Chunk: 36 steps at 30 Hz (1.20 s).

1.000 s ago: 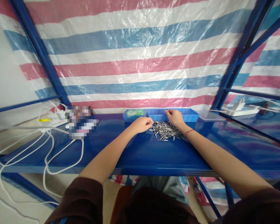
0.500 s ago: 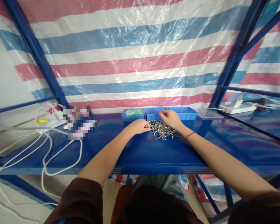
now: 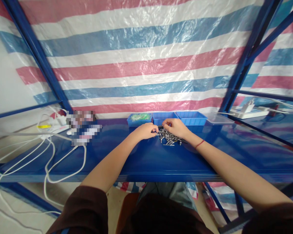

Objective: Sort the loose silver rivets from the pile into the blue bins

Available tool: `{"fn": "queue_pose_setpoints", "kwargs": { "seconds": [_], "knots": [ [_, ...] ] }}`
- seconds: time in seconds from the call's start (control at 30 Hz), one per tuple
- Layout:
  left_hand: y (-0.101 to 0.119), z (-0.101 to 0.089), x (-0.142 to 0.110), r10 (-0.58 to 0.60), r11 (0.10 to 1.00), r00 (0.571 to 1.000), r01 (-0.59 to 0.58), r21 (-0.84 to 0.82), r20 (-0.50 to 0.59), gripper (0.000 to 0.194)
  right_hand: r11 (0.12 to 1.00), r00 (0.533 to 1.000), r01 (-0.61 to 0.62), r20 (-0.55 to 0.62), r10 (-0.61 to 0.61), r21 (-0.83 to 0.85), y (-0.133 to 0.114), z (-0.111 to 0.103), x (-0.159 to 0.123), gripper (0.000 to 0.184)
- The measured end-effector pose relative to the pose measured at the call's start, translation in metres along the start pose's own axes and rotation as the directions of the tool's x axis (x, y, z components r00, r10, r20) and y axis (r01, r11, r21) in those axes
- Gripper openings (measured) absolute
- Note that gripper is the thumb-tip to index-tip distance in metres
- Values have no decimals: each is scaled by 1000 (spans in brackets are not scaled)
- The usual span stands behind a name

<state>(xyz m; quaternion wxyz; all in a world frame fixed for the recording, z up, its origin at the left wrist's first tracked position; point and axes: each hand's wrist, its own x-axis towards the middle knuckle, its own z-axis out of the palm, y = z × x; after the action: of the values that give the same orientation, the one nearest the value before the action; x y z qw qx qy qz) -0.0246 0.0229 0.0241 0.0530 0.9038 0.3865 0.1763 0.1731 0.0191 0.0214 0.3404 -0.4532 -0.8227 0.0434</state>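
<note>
Metal pins (image 3: 168, 138), silver, many, thin: one loose heap on the blue tabletop (image 3: 136, 162), directly in front of the blue bins, a single pin lying flat at the near edge.

Left hand (image 3: 147, 131), bare: at the left edge of the heap, fingers curled, thumb close to the forefinger; whether a pin is clamped between them, cannot tell.

Right hand (image 3: 177, 128), bare, red cord (image 3: 199, 143) at the wrist: above the heap, palm down, thumb and forefinger bent toward each other; whether tips meet or grip a pin, cannot tell.

Left blue bin (image 3: 139, 123): holds green and clear packets. Middle blue bin (image 3: 157, 122) and right blue bin (image 3: 195, 122): side by side, partly behind the right hand.

Clear plastic piece (image 3: 219, 119): flat, just right of the bins.

White cables (image 3: 85, 154): looped, tabletop left.

Striped sheet (image 3: 146, 65): red, white, blue, hung behind.
</note>
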Motion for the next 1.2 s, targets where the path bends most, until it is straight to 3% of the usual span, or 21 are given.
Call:
{"fn": "queue_pose_setpoints", "kwargs": {
  "seconds": [0.13, 0.53, 0.73, 0.93, 1.1, 1.2],
  "knots": [
    [3, 2, 1, 8, 999, 999, -9, 35, 46, 13, 1000, 999, 20, 34, -20, 16, -1, 0, 0, 21],
    [7, 10, -1, -37, 996, 999, 35, 80, 30, 16, 998, 994, 65, 84, -67, 25, -6, 1, -4, 22],
    [12, 4, 0, -40, 998, 996, 45, 53, -83, 13, 994, 987, 109, 120, -111, 24, -6, 3, -4, 19],
    [18, -1, 4, -22, 990, 969, -13, -139, -245, 11, 986, 984, 164, 71, -163, -11, -5, 4, -2, 16],
    [19, 1, 6, -119, 959, 937, 23, -284, -327, 22, 989, 994, 101, 32, -105, 109, -4, 4, -2, 21],
    [18, 1, 6, -152, 947, 920, 30, -320, -362, 18, 978, 996, 83, -3, -84, 192, -4, 4, -1, 28]
  ]
}}
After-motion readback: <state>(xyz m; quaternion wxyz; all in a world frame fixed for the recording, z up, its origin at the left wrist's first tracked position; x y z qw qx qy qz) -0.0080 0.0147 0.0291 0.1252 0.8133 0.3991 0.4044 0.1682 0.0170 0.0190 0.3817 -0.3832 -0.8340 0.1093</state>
